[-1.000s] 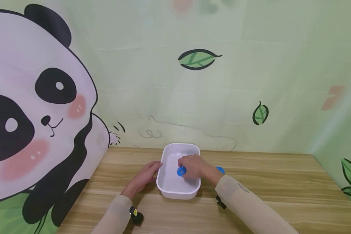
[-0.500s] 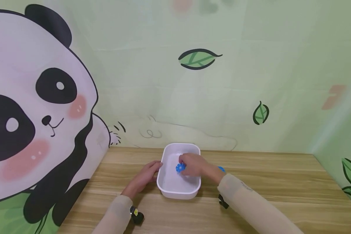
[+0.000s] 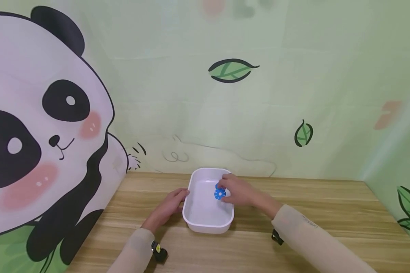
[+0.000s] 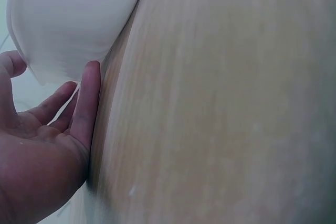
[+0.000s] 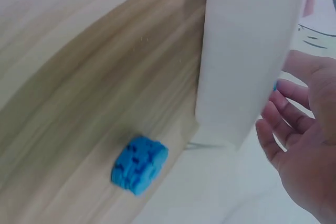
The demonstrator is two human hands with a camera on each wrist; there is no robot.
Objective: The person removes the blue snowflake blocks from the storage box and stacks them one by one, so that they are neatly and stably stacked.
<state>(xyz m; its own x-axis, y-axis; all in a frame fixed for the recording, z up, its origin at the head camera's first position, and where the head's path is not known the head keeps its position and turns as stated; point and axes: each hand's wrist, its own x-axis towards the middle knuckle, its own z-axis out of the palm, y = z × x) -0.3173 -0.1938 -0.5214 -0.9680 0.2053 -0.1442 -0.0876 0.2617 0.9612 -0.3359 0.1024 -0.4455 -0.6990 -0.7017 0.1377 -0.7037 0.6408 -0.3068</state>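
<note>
A white rectangular plastic basin (image 3: 208, 228) stands on the wooden table. Against its left side rest the fingers of my left hand (image 3: 173, 201); in the left wrist view those fingers (image 4: 86, 100) lie nearly straight by the outer wall, thumb near the rim. My right hand (image 3: 240, 192) reaches in over the right rim and pinches a blue snowflake disc (image 3: 220, 194) by its edge, with more blue showing just behind it. Only a speck of blue shows at the fingertips in the right wrist view, where the basin wall (image 5: 244, 51) covers the rest.
A blue clump of interlocked notched discs (image 5: 139, 165) sits on the table to the right of the basin, hidden in the head view by the right hand and wrist. A wall cloth (image 3: 239, 125) with a panda and leaves hangs behind the table.
My right hand has moved to the right with the blue disc, from mid-basin toward the right rim. It now hides the blue clump on the table. The left hand and basin stay in place.
</note>
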